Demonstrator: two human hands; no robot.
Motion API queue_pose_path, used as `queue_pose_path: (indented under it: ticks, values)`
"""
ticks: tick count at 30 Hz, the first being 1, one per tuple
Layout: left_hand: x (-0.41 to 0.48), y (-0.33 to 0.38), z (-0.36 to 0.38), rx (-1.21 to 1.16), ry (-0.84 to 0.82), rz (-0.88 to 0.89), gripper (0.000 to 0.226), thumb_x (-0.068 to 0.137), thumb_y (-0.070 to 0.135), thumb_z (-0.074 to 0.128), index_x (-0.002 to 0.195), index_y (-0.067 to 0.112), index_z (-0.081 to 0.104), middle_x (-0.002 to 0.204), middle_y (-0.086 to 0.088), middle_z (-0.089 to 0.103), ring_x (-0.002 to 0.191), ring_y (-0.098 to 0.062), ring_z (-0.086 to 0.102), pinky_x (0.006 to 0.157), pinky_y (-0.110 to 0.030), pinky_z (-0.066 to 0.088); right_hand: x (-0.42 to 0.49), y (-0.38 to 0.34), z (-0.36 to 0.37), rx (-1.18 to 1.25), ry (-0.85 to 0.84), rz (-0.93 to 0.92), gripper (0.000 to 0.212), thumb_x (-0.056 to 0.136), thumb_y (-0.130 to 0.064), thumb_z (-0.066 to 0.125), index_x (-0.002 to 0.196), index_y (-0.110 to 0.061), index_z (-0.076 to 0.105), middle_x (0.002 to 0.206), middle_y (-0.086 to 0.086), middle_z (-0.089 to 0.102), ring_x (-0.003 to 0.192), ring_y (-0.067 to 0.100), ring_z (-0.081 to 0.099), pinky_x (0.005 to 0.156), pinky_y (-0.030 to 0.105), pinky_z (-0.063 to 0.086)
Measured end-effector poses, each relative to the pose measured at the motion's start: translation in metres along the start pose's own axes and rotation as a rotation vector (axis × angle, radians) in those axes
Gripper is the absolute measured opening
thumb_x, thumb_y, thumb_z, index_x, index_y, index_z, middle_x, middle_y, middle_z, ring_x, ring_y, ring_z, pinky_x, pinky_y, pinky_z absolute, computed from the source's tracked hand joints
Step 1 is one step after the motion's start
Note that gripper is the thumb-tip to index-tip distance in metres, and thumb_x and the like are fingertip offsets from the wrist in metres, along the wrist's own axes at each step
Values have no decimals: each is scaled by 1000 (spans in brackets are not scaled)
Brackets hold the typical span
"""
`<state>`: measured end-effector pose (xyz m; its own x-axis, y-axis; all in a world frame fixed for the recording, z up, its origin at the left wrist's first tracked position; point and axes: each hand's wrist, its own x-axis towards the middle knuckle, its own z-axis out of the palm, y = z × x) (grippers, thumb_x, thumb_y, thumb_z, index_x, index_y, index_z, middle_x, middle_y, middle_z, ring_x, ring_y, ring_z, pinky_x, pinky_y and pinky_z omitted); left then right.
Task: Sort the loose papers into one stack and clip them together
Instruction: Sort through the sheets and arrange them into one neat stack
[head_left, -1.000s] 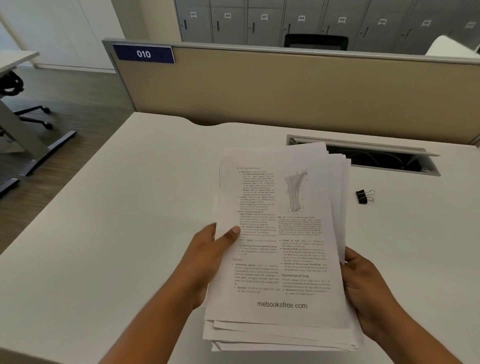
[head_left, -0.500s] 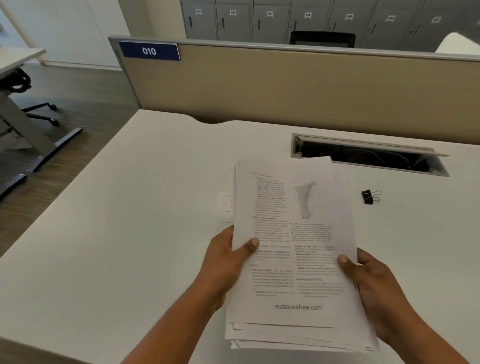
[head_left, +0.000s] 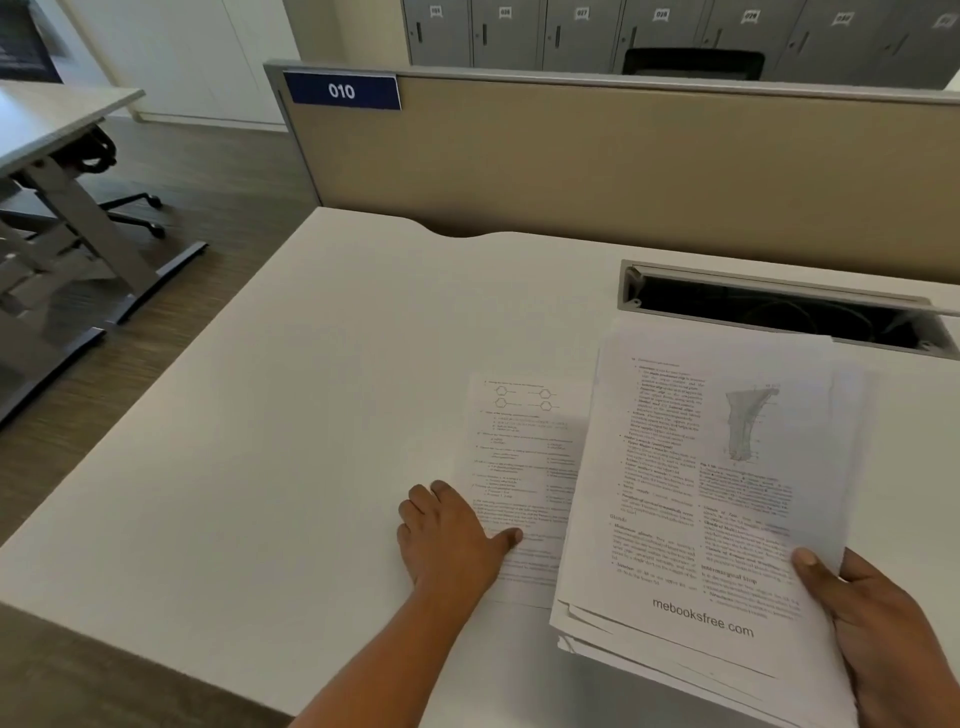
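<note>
My right hand (head_left: 878, 623) grips the lower right corner of a stack of printed papers (head_left: 711, 499), thumb on the top page, and holds it lifted and tilted above the white desk (head_left: 291, 441). One loose printed sheet (head_left: 519, 457) lies flat on the desk to the left of the stack, partly hidden under it. My left hand (head_left: 452, 535) rests on that sheet's left edge, fingers spread, thumb pressing on the page. The black binder clip is not in view; the stack may be covering it.
An open cable tray slot (head_left: 779, 306) is set into the desk behind the stack. A beige partition (head_left: 623, 171) with a blue "010" label (head_left: 342, 91) closes the far edge. The desk's left edge drops to the floor, where another desk's legs (head_left: 78, 234) stand.
My left hand has let go of the stack and moved down left onto a loose sheet on the desk. The right hand alone now holds the stack, shifted to the right.
</note>
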<state>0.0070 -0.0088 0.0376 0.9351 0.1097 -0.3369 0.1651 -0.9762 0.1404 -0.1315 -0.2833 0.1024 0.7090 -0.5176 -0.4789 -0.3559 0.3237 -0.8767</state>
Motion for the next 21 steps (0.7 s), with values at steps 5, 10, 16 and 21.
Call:
queue_pose_path:
  ticks: [5, 10, 16, 21]
  values:
    - [15, -1, -10, -261, -57, -40, 86, 66, 60, 83, 124, 8, 44, 124, -10, 50, 112, -28, 60, 82, -38, 53, 1, 6, 1, 49, -18, 0, 12, 90, -14, 62, 100, -15, 70, 81, 2, 79, 64, 18, 75, 53, 31, 60]
    - [35, -13, -20, -239, -56, -108, 87, 57, 64, 85, 119, 13, 51, 117, -8, 57, 110, -27, 62, 88, -43, 56, 3, 8, 4, 39, -1, 11, 14, 94, -10, 56, 98, -15, 69, 81, 0, 79, 62, 16, 75, 50, 27, 59]
    - [54, -36, -30, -425, -134, -127, 67, 61, 43, 92, 105, 11, 53, 104, -6, 65, 89, -23, 62, 65, -31, 48, -2, 2, 4, 59, 0, -23, 18, 84, -17, 65, 102, -13, 68, 86, 5, 78, 61, 16, 75, 48, 25, 57]
    - [63, -59, -30, -522, -58, -146, 56, 73, 41, 85, 108, 12, 53, 102, -2, 64, 90, -25, 63, 69, -33, 47, -4, 3, 3, 13, 66, -19, 22, 95, -6, 54, 116, -6, 63, 61, -7, 75, 50, 7, 70, 41, 17, 52]
